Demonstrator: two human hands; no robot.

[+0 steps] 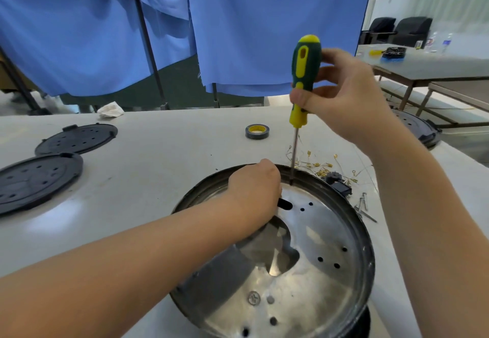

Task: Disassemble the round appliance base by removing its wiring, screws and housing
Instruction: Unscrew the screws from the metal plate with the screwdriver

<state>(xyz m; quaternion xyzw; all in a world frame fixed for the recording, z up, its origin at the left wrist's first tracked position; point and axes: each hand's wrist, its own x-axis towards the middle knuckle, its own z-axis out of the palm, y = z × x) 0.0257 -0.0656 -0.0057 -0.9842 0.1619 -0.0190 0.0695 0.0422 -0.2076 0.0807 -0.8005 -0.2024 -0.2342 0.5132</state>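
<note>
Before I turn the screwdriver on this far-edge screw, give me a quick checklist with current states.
1. Right hand grips the screwdriver handle: ok.
2. Shaft near upright over the appliance base: ok.
3. Tip seated in a screw head: cannot tell, too small.
4. Left hand steadies the base at its far rim: ok.
5. Left fingers clear of the tip: cannot tell, fingers hidden.
6. Loose wires lie outside the base: ok.

blue curtains (264, 19), grey table (158, 152), black chairs (402, 30)

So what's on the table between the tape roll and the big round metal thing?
Head view: the screwdriver shaft crosses that stretch; otherwise bare table between tape roll and round base.
</note>
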